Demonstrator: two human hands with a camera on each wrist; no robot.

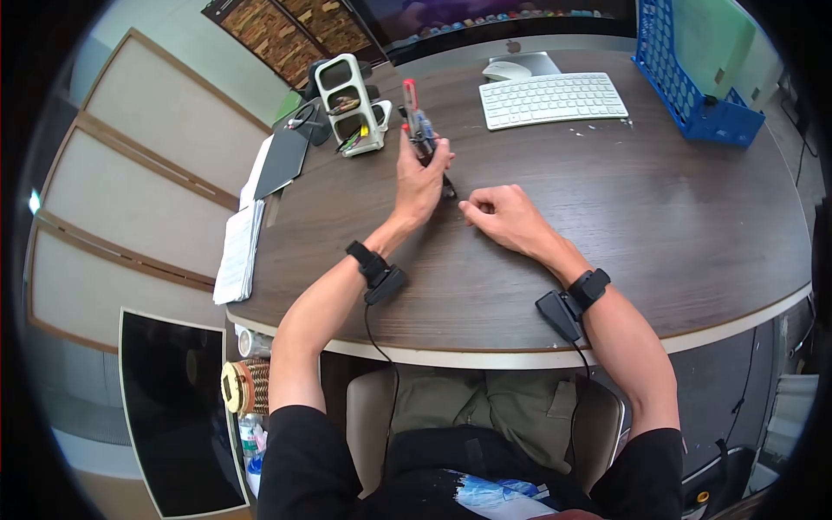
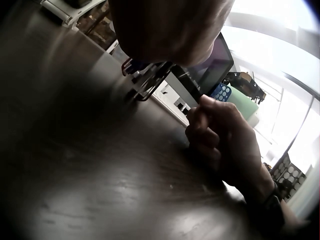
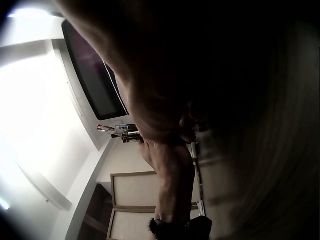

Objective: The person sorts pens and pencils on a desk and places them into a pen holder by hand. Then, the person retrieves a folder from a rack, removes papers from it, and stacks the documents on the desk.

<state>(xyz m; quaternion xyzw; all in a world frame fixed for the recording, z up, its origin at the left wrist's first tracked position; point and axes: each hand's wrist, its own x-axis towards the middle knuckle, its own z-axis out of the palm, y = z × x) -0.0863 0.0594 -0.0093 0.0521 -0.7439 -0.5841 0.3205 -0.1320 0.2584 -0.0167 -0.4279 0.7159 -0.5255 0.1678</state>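
My left hand grips a bundle of several pens, some with red caps, upright over the desk; a dark end sticks out below the fingers. The same pens show beyond the hands in the right wrist view. Just right of the left hand, my right hand is low over the desk, its fingers curled, thumb and index finger close together. Seen from the left wrist, the right hand is curled with nothing visible in it.
A white organizer with small items stands at the back left, near stacked papers. Toward the back are a keyboard, a mouse and a monitor. A blue file rack stands at the back right.
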